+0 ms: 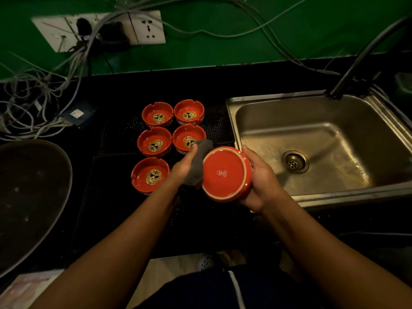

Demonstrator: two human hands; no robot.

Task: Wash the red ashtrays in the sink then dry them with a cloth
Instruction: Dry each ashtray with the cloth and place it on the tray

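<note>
Five red ashtrays [155,141]: upright on the black mat [219,123], just beyond and left of the left hand.
Left hand [181,168]: grips a bunched grey cloth [198,162].
Held ashtray [225,173]: between both hands, touching the cloth, tilted, base showing.
Right hand [260,177]: fingers wrapped round the ashtray's side.
Sink [231,105]: steel, just right of the right hand.

White "SINGARAJA" lettering, side of back-right ashtray [189,114]
</note>
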